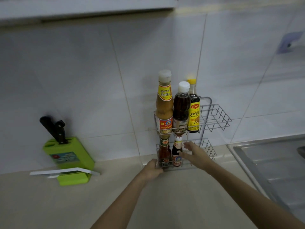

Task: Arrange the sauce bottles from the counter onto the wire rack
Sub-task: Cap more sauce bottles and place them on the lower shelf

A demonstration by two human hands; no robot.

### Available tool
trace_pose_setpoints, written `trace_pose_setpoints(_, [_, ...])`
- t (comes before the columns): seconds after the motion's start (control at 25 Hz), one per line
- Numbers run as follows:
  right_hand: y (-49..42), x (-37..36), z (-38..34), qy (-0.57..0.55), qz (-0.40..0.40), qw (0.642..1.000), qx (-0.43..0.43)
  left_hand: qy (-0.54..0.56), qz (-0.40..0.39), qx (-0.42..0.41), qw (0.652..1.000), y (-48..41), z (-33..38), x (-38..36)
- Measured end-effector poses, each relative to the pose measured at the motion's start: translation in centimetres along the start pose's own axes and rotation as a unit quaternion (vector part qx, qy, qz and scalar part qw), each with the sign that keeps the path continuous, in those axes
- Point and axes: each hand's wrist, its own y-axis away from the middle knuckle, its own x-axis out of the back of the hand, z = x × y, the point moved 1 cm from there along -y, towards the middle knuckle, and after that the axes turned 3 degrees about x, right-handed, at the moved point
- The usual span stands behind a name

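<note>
Five sauce bottles (180, 108) are already stood in the wire rack (214, 116) at the tabletop's (115, 195) back edge. The left hand (152, 167) grips its lower front corner; the right hand (194, 153), grip spread, touches the oyster sauce bottle (176, 153). Final straightening seems needed next.

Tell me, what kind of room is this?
Most likely a home kitchen: a wire rack of sauce bottles on a tiled wall, a green knife block on the counter, and a metal sink at the right.
</note>
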Motion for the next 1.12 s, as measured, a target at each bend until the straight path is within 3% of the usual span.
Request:
trace_pose_setpoints(0.2, [5.0, 1.2, -1.2, 0.060, 0.013, 0.998, 0.019, -0.032, 0.017, -0.029, 0.999, 5.8, -1.5, 0.2])
trace_pose_setpoints(0.56, [20.2, -4.2, -5.6, 0.029, -0.121, 0.980, 0.153, -0.150, -0.120, -0.067, 0.979, 16.6, -13.0, -4.6])
trace_pose_setpoints(0.68, [24.7, -5.7, -6.9, 0.086, -0.184, 0.947, 0.249, -0.175, -0.141, -0.104, 0.969, 19.3, -15.6, -6.1])
trace_pose_setpoints(0.8, [27.3, -5.6, -7.6, 0.159, -0.227, 0.905, 0.324, -0.099, -0.177, -0.117, 0.972, 21.4, -16.6, -7.6])
trace_pose_setpoints(1.12, [27.9, -6.2, -9.2, 0.394, -0.183, 0.803, 0.407, -0.083, -0.111, -0.177, 0.974, 22.4, -16.1, -8.9])
